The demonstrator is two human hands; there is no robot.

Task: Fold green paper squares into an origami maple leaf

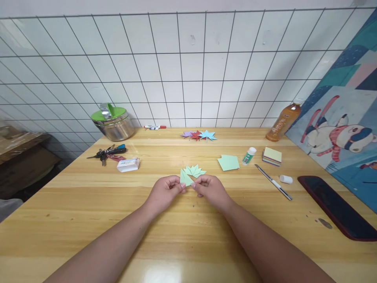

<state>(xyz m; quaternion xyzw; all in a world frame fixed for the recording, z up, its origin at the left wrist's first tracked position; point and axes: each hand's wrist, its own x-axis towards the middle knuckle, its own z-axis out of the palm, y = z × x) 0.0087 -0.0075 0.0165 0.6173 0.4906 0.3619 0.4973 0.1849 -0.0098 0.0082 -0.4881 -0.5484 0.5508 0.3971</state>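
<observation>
Pale green folded paper [186, 180] is held up just on the near side of the spiky green paper fan [195, 170]. The left hand [165, 192] pinches its left side between thumb and forefinger; the right hand [212, 190] pinches its lower right corner likewise. Their other fingers curl under, partly hidden. A clean crease probably depends on matching the edges before pressing, then drawing a thumbnail firmly along the fold, with the knuckles kept clear of the fan.

Beneath the fan spreads a wood-grain tabletop [165, 243], glossy on the person's side. Right of the fan are green paper sheets [229, 162], a glue stick [249, 155] and a utility knife [273, 182]; left of it, a small white box [128, 165] and a bunch of keys [107, 152]. Beyond it lie coloured paper maple leaves [198, 136], with a white tiled wall [191, 67] behind.
</observation>
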